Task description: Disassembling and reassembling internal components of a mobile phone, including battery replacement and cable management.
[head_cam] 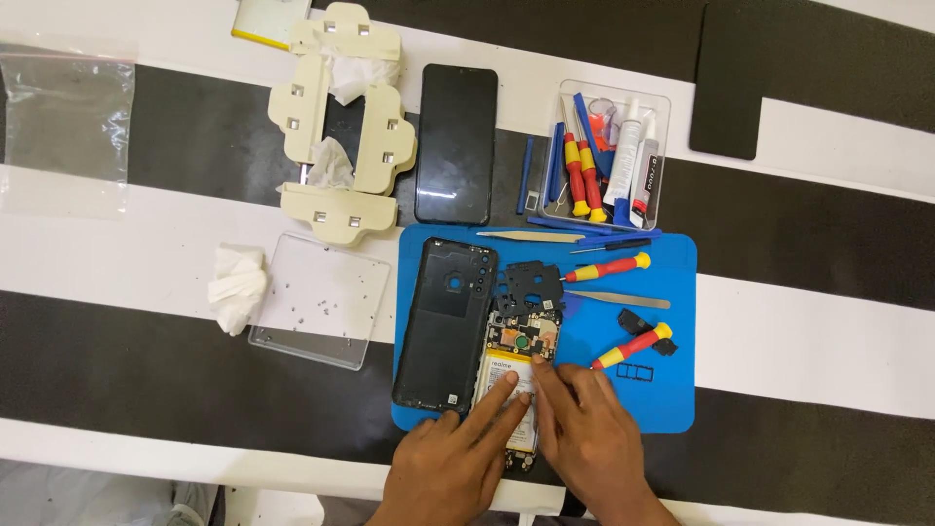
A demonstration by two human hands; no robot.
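- Left hand lies flat, fingers spread, pinning the opened phone to the blue mat
- Right hand presses a fingertip on its battery (nothing gripped)
- Back cover lies alongside, out of the way

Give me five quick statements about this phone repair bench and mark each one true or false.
1. Both hands rest on the open phone. True: the left hand and right hand touch its battery area.
2. The back cover lies right of the open phone. False: it lies to its left, on the blue mat.
3. Two red-and-yellow screwdrivers lie on the mat. True: one above, one lower.
4. The clear tray sits on the mat. False: it sits left of the mat, beside a crumpled tissue.
5. The right hand holds a screwdriver. False: it holds no tool.
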